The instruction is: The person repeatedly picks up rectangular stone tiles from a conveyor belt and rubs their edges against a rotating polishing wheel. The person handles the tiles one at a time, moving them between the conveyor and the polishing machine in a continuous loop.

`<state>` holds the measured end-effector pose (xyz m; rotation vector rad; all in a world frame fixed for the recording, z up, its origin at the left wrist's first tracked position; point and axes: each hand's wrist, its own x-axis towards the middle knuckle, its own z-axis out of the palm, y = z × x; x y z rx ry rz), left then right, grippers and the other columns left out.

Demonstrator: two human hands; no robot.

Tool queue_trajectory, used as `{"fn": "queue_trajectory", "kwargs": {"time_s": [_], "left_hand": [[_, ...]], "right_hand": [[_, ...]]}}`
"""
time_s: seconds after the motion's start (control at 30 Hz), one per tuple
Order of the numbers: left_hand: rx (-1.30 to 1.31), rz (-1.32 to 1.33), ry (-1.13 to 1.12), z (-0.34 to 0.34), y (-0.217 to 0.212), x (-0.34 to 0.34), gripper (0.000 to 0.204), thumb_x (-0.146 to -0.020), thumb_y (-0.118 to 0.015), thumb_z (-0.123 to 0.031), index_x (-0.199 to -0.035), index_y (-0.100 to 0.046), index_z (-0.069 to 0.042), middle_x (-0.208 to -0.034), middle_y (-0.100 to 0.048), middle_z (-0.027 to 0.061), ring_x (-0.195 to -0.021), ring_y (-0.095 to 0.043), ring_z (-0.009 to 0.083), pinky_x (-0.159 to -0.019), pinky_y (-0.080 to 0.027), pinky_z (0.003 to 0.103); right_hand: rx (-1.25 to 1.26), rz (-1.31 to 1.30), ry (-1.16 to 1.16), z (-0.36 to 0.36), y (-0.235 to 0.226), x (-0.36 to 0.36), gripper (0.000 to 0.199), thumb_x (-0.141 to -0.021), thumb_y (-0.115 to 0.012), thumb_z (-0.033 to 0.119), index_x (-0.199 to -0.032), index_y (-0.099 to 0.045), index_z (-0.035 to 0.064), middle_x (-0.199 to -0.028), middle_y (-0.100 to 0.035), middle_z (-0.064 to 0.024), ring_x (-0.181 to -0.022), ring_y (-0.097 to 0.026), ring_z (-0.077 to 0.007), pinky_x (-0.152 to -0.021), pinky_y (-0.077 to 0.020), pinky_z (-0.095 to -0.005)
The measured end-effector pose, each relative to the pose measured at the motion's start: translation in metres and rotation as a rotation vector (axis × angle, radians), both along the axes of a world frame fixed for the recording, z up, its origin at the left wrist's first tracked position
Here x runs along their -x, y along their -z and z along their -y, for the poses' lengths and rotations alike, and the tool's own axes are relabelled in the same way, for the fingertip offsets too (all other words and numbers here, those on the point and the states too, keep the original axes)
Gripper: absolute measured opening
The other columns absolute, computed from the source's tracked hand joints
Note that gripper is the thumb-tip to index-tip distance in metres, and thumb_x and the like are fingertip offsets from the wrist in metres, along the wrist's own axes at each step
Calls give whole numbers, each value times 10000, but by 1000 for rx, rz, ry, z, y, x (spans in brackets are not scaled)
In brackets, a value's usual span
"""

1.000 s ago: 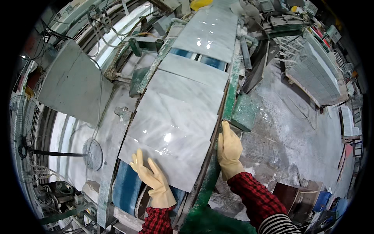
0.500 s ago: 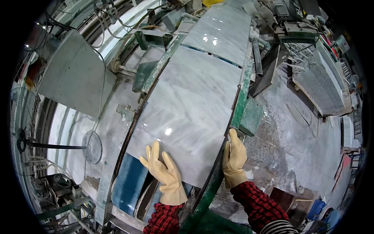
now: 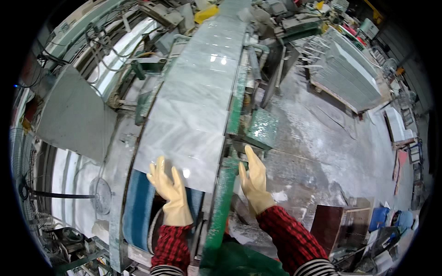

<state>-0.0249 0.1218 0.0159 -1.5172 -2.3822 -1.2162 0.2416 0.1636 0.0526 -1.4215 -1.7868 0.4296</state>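
A pale grey-white marble slab lies flat on a blue conveyor belt and runs away from me into the machine. My left hand, in a cream rubber glove, has its fingers spread at the slab's near edge, tips on or just over the stone. My right hand, gloved the same, hangs with fingers apart beside the green side rail, to the right of the slab, holding nothing. Both forearms wear red plaid sleeves.
More slabs lie further up the line. A stack of grey slabs stands on a pallet at the right. A large grey panel leans at the left. Wet, dusty concrete floor lies to the right, with boxes and clutter at lower right.
The slab has moved away from me along the belt, baring more blue belt near me. Both hands followed it forward; my right hand has come off the slab's right edge.
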Motion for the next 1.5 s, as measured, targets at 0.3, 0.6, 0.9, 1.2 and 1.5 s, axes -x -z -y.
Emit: {"fn": "queue_trajectory", "kwargs": {"time_s": [0.3,0.6,0.9,1.2,1.5], "left_hand": [[110,-155,354,48,-21,-39,452,-969,-671,-150,-1391,-611,-1,-1457,-593,236,-1407,-478,468,-1242,-291,536],[15,-197,340,58,5,-29,419,-971,-664,-153,-1375,-637,-45,-1446,-617,192,-1415,-492,423,-1236,-308,504],[153,-344,649,201,-7,-83,595,-938,-708,-197,-1478,-525,-27,-1572,-470,255,-1470,-401,452,-1231,-312,499],[124,-431,492,214,5,-110,548,-928,-671,-213,-1409,-522,4,-1587,-346,360,-1455,-362,512,-1222,-310,537],[105,-371,472,219,-5,-126,525,-889,-713,-183,-1360,-547,-23,-1572,-386,334,-1279,-510,483,-1125,-424,503]], "right_hand": [[431,-115,724,262,-31,-247,438,-968,-626,52,-1398,-595,-22,-1347,-672,-220,-1244,-648,-365,-1091,-473,-423],[473,453,1243,625,-45,-432,541,-1011,-646,169,-1497,-505,-22,-1466,-570,-267,-1335,-552,-409,-1146,-409,-433],[665,1463,1412,751,-126,-354,678,-992,-619,557,-1479,-576,88,-1402,-629,-263,-1330,-583,-376,-1164,-417,-501],[664,818,1581,857,-4,-400,649,-1056,-583,351,-1581,-407,12,-1618,-427,-227,-1496,-382,-397,-1253,-278,-465],[649,1075,1625,885,-26,-432,544,-1026,-540,594,-1281,-735,155,-1140,-759,-129,-973,-730,-325,-821,-604,-457]]}}
